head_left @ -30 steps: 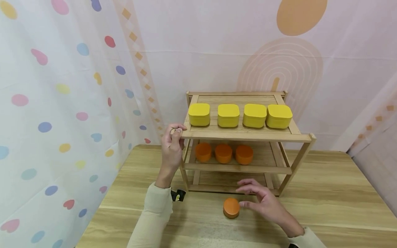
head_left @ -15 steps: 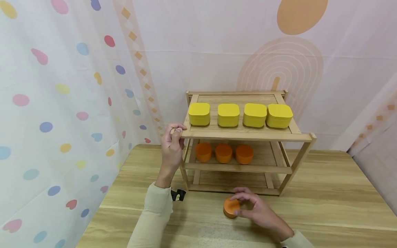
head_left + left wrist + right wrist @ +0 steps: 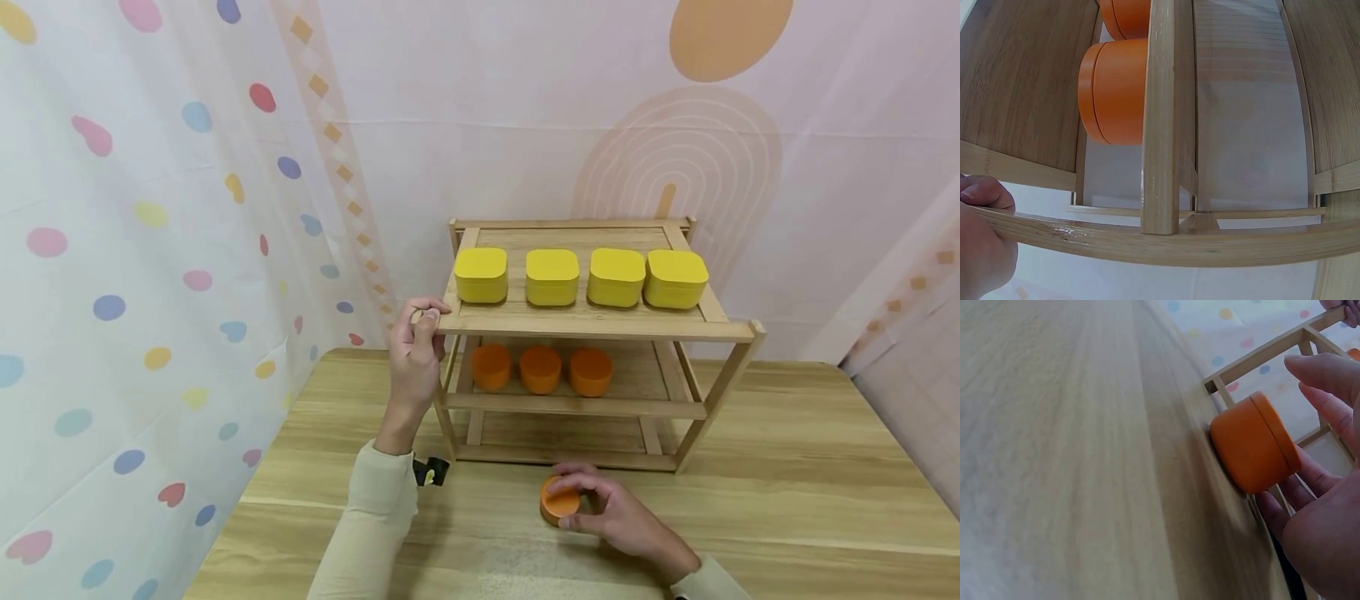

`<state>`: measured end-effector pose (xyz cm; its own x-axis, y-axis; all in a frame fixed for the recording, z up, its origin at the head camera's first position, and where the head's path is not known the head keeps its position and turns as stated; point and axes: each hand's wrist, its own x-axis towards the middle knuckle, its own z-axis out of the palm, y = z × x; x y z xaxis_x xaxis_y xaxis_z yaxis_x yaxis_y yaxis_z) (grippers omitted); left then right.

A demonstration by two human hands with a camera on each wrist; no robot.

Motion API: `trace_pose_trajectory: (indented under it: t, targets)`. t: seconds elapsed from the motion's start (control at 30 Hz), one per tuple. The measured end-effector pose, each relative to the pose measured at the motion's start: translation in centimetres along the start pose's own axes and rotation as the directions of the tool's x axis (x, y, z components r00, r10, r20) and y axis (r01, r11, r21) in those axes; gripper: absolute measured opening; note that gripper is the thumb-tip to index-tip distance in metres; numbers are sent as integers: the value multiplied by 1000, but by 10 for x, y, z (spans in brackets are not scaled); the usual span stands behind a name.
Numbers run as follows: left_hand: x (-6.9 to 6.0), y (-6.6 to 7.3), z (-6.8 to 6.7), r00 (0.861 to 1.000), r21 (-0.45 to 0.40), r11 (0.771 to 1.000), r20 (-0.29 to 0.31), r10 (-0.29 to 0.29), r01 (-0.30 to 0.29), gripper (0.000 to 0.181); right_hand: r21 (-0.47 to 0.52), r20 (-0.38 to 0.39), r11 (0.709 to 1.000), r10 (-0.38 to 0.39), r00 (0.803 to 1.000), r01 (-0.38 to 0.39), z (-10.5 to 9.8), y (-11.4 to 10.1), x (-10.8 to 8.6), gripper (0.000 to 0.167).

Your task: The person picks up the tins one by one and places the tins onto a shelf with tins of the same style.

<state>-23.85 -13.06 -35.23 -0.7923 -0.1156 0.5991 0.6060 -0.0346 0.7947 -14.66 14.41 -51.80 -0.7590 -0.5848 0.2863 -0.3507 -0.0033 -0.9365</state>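
Observation:
My left hand (image 3: 414, 358) grips the upper front left corner of a wooden three-tier rack (image 3: 592, 329); the left wrist view shows its fingers (image 3: 988, 190) curled over the rail. On the tabletop in front of the rack stands an upright orange round lidded box (image 3: 557, 505). Around its right side curl the fingers of my right hand (image 3: 618, 517), some reaching over the lid and to the far side. The thumb lies close to its near side, and in the right wrist view a gap shows between the thumb and the orange box (image 3: 1250, 444).
Several yellow rounded-square boxes (image 3: 552, 277) stand in a row on the top tier. Three orange round boxes (image 3: 540, 370) sit on the middle tier, towards its left. A patterned curtain (image 3: 187, 250) hangs along the left and behind the wooden table (image 3: 810, 467).
My right hand has moved left from beside the orange round box on the table, and its fingers now curl around it. The left hand stays on the rack's corner.

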Motion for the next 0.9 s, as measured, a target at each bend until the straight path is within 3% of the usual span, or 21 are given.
trace_pose_trajectory:
  t: [0.43, 0.9]
  targets:
    - [-1, 0, 0, 1000, -12, 1000, -4, -2, 2, 29, 46, 86, 994, 99, 991, -103, -7, 13, -7, 30]
    - [0, -1, 0, 1000, -31, 1000, -1, 2, -2, 28, -62, 78, 992, 117, 990, -113, -9, 15, -6, 25]
